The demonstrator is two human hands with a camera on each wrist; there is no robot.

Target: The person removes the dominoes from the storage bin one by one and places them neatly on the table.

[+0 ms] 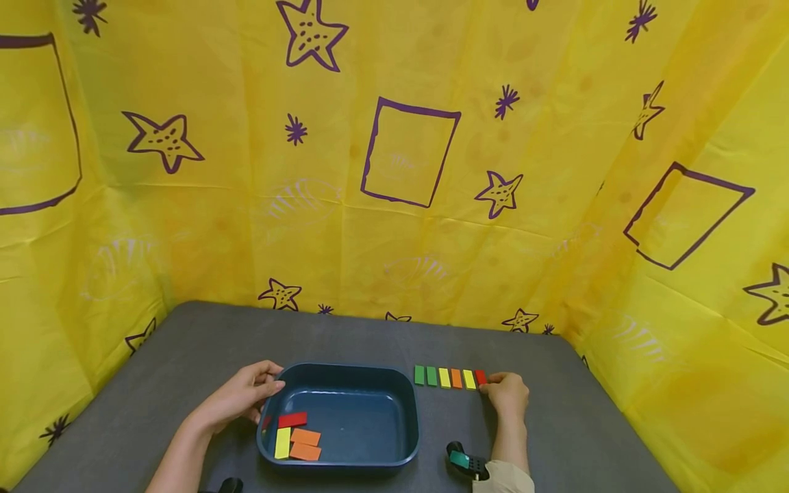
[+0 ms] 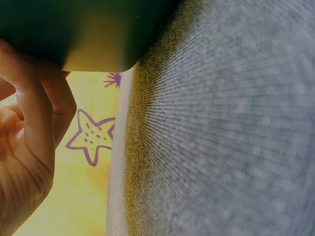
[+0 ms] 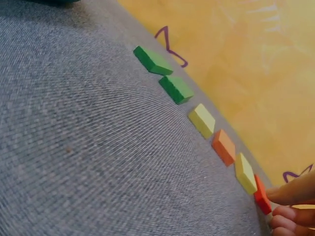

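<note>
My left hand (image 1: 249, 392) grips the left wall of a dark blue rectangular tub (image 1: 345, 465), thumb at the rim. The left wrist view shows curled fingers (image 2: 37, 105) against the tub's side (image 2: 93, 49). Inside the tub lie a red block (image 1: 292, 420), a yellow block (image 1: 282, 443) and two orange blocks (image 1: 305, 437). To the right, my right hand (image 1: 508, 394) pinches a red block (image 3: 262, 195) at the right end of a row of flat blocks. Leftward from it run a yellow block (image 1: 470, 380), an orange block (image 1: 456, 378), another yellow block (image 1: 444, 378) and two green blocks (image 1: 425, 375).
The grey cloth-like tabletop (image 1: 592, 438) extends around the tub. Yellow curtains (image 1: 394, 246) with purple stars and frames hang behind and at both sides. A dark strap device (image 1: 466, 462) sits at the right wrist.
</note>
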